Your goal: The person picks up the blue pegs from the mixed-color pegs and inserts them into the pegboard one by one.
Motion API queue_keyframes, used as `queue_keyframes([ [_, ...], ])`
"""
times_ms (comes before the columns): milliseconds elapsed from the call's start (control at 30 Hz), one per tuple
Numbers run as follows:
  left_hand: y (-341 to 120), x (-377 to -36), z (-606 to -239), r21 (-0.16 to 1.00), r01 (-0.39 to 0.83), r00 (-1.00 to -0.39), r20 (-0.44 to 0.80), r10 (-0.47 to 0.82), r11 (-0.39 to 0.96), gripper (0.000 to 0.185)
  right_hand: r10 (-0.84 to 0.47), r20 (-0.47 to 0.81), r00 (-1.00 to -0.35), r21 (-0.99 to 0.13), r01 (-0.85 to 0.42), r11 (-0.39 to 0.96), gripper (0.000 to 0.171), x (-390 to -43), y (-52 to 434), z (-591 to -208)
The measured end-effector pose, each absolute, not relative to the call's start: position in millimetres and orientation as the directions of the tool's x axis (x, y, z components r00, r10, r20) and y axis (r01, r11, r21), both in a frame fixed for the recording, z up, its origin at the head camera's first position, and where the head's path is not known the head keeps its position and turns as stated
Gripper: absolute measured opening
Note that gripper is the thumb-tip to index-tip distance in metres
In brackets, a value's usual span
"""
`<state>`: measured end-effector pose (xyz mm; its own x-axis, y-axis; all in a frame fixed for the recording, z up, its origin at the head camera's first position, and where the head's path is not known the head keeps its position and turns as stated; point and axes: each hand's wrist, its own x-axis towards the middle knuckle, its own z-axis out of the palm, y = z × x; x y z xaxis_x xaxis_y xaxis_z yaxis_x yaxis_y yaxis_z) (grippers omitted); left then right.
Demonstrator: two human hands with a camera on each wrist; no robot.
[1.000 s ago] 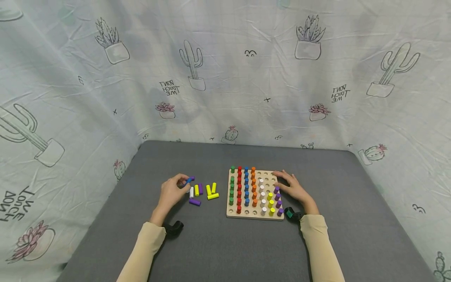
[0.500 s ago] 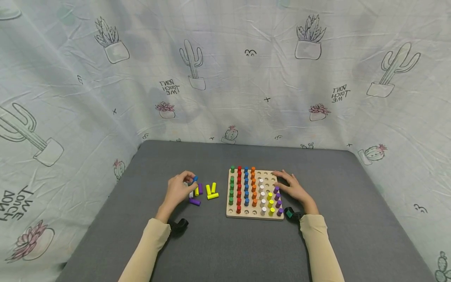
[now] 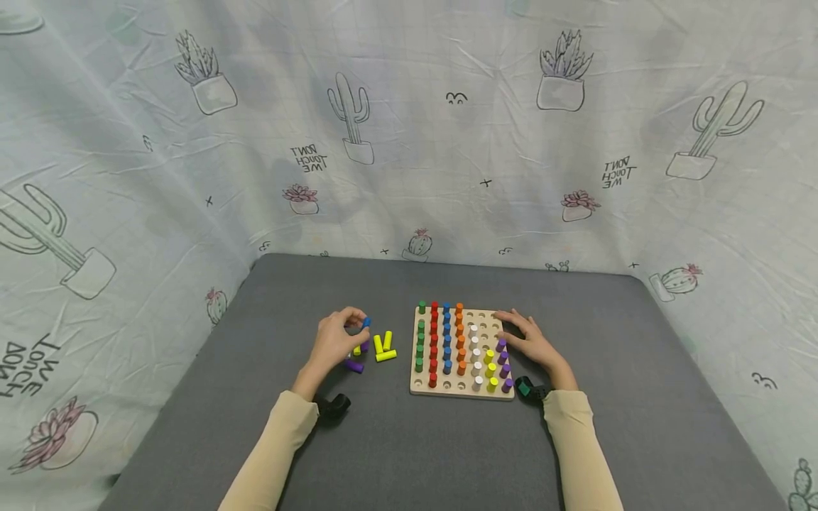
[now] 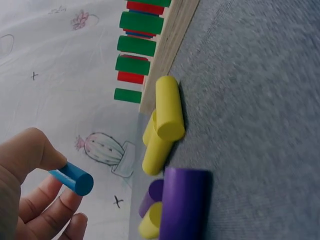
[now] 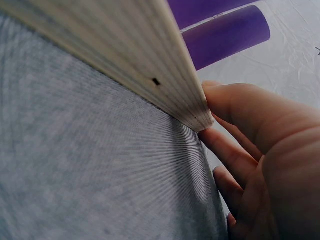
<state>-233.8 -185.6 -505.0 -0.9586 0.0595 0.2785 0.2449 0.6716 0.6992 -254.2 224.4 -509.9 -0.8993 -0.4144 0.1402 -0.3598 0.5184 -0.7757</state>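
My left hand pinches a blue peg between thumb and fingers, held up over the loose pegs left of the pegboard. Under and beside that hand lie purple pegs and yellow pegs; some are partly hidden by it. The wooden board stands filled with rows of green, red, blue, orange, white, yellow and purple pegs, with bare holes at its back right and along the front. At the board's back right corner, my right hand grips the edge, thumb on top and a finger against the corner.
A grey cloth-covered table spreads around the board. Behind and at the sides hangs a pale curtain with cactus drawings. Black wrist devices sit on both wrists, the right one close to the board's right edge.
The left hand has lifted the blue peg and moved right and slightly away from me, now covering more of the loose pegs. The right hand stays at the board's corner.
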Motion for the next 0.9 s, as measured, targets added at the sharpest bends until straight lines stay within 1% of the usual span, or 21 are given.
queue_keyframes([
  [300, -172.5, -238.5, -504.4, 0.680, 0.289, -0.948, 0.303, 0.100, 0.673, 0.019, -0.414, 0.149, -0.898, -0.779, -0.365, 0.510, 0.045, -255.6, 225.1, -511.6],
  [533, -164.5, -240.4, -502.5, 0.681, 0.298, -0.948, 0.296, 0.122, 0.668, 0.017, -0.407, 0.162, -0.899, -0.764, -0.375, 0.525, 0.047, -272.9, 236.7, -541.8],
  [767, -155.8, -242.7, -499.3, 0.694, 0.344, -0.935, 0.317, 0.161, 0.632, 0.013, -0.435, 0.259, -0.862, -0.770, -0.456, 0.447, 0.047, -274.2, 240.3, -549.5],
  [900, -150.4, -244.6, -498.3, 0.693, 0.353, -0.933, 0.315, 0.177, 0.629, 0.013, -0.431, 0.226, -0.873, -0.775, -0.429, 0.464, 0.047, -274.0, 239.6, -548.2],
])
